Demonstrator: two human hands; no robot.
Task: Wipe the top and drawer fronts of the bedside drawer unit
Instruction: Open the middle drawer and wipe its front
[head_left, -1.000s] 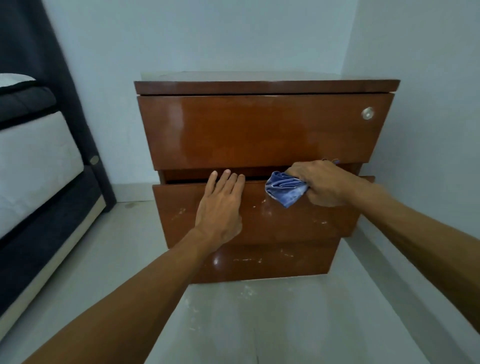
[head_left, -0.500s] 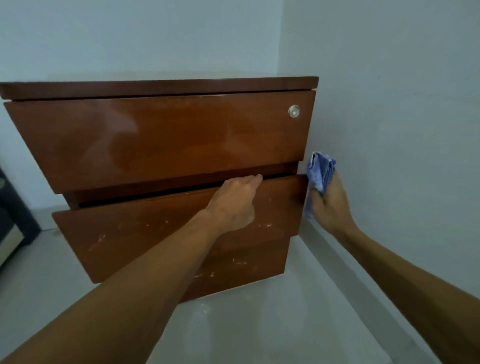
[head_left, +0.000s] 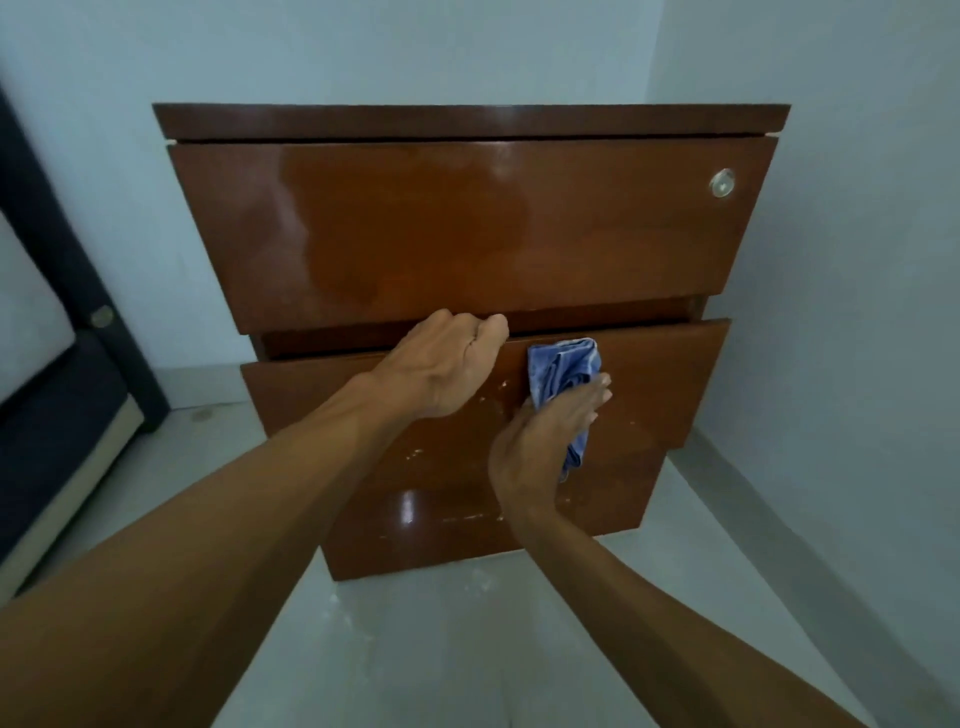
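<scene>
I am looking down at the bedside drawer unit (head_left: 467, 234), which stands on the floor (head_left: 415, 649) in the corner of the room, its back to one wall and its right side near the other. It is glossy reddish-brown wood with a thin top (head_left: 467, 120) and three drawer fronts stacked below it. The top drawer front (head_left: 415, 249) is smooth and shiny and carries a small round metal lock (head_left: 722, 183) near its upper right corner. The middle drawer front (head_left: 660, 379) stands slightly proud of the one above, with a dark gap along its upper edge, and it shows pale scuffs and flecks near its centre. The bottom drawer front (head_left: 441, 525) has more pale flecks and a bright glare spot. My left hand (head_left: 447, 364) hooks its fingers (head_left: 491, 327) curled over the upper edge of the middle drawer front. My right hand (head_left: 545, 441) lies flat, its fingers (head_left: 592, 397) straight and pressed together, holding a crumpled blue cloth (head_left: 563, 369) against that same front, just right of the left hand. I cannot tell where the right thumb sits. The floor is pale grey and speckled with white marks in front of the unit. The walls (head_left: 831, 156) are plain pale blue-grey. At the left edge stands a bed (head_left: 52, 415) with a dark frame and a pale mattress.
</scene>
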